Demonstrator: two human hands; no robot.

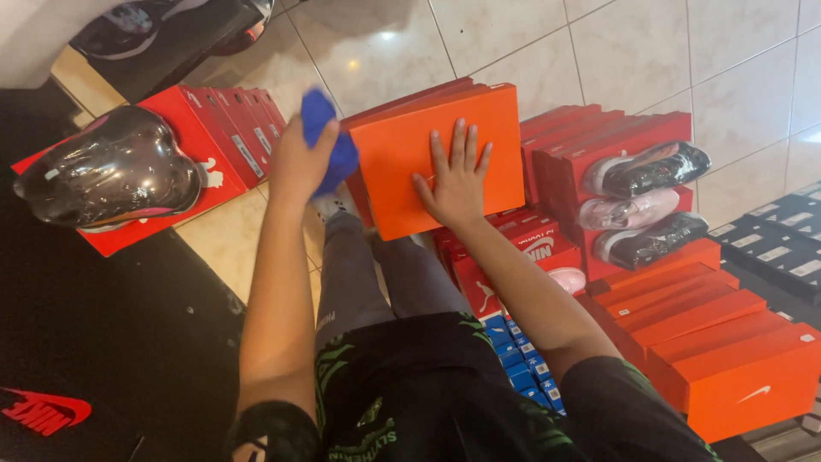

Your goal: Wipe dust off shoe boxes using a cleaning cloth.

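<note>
Blue cloth (327,141) sat bunched in the closed left hand (298,162); the right hand (456,178) lay spread flat on an orange shoebox (402,141), above pale floor tiles (530,43).

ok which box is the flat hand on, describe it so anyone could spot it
Start at the pile of red and orange shoe boxes on the tiled floor. The orange box lies topmost at the pile's left end, under the right hand. Unlike its neighbours, its plain lid faces up, with a blue cloth beside it.
</note>
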